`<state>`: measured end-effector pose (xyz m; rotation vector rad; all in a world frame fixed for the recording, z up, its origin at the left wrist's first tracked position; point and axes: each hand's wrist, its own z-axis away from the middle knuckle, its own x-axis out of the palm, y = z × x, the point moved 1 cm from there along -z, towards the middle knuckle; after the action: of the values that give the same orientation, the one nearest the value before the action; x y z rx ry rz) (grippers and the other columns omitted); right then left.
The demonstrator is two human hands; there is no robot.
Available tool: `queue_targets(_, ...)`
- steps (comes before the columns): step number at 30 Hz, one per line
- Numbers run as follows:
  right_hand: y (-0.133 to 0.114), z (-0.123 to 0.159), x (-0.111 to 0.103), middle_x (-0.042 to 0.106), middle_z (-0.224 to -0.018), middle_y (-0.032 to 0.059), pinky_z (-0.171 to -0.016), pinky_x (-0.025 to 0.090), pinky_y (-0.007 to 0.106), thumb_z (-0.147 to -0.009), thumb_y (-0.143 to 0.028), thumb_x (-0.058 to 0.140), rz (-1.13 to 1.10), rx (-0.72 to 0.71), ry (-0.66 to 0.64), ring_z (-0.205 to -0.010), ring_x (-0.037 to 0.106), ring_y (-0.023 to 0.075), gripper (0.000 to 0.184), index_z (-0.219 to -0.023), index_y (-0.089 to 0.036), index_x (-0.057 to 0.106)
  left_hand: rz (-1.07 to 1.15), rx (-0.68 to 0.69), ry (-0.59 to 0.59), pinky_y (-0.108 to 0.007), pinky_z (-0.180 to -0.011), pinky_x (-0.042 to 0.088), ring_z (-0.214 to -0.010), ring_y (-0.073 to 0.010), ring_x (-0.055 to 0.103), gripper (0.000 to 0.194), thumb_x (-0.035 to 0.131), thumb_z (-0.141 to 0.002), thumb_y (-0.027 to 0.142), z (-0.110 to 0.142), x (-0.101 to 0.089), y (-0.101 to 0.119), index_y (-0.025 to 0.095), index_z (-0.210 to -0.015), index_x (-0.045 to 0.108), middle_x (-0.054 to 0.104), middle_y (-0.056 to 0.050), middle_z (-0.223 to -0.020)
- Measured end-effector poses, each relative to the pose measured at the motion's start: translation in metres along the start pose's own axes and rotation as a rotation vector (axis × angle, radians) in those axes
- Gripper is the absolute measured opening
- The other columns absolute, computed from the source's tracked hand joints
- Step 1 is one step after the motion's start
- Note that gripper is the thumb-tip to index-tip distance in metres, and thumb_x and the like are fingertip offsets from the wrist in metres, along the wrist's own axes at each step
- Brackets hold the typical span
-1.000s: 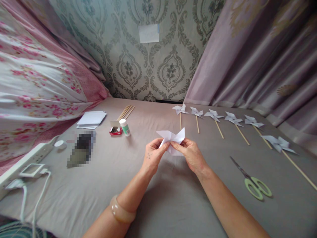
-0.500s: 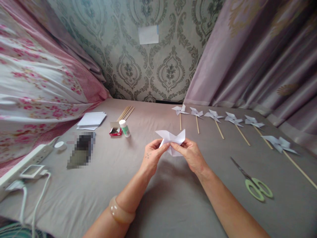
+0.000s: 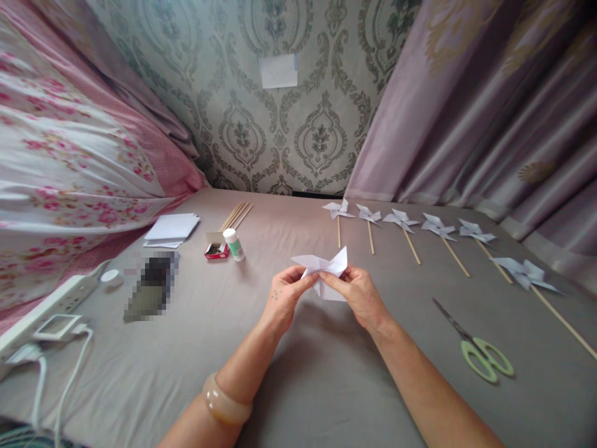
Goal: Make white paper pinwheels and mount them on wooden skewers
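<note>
Between both hands, a little above the grey sheet [image 3: 186, 373], is a white paper pinwheel [image 3: 330, 287] with no stick on it. My left hand [image 3: 285, 297] pinches its left side, thumb on top. From the other side my right hand [image 3: 366, 295] grips it, its thumb pressing close to the middle. The fingers behind the paper are partly hidden. Several finished paper pinwheels [image 3: 400, 219] on wooden sticks lie in a row at the right. Green-handled scissors [image 3: 480, 348] lie to the right of my right forearm.
Left of centre are a glue bottle [image 3: 234, 245], a small red box of pins [image 3: 216, 250] and wooden sticks [image 3: 237, 214]. Farther left lie stacked white paper [image 3: 170, 229], a blurred-out object [image 3: 153, 286], a white cap [image 3: 111, 278] and a power strip [image 3: 69, 302] with cables.
The pinwheel has turned or flexed slightly in my hands: its upper right blade looks narrower and its lower flap squarer. Both hands keep their hold. The view has shifted a little.
</note>
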<state>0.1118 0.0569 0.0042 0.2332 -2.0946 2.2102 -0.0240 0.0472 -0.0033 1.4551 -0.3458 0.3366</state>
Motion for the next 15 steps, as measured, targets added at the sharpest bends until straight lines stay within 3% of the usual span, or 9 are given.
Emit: queue_targets(15,0.0074,-0.0025,-0.0036,0.075,-0.083,0.0043,-0.075,0.05,0.032,-0.061,-0.036,0.079,0.025,-0.015,-0.035,-0.078,0.067,0.0199,0.026,-0.079,-0.018,0.075,-0.019,-0.066,0.003,-0.027,-0.074,0.043,-0.069,-0.015,0.061,0.026,0.083,-0.058,0.032,-0.0053,-0.0064,-0.0083,0.015,-0.077,0.076,0.073,-0.005,-0.077)
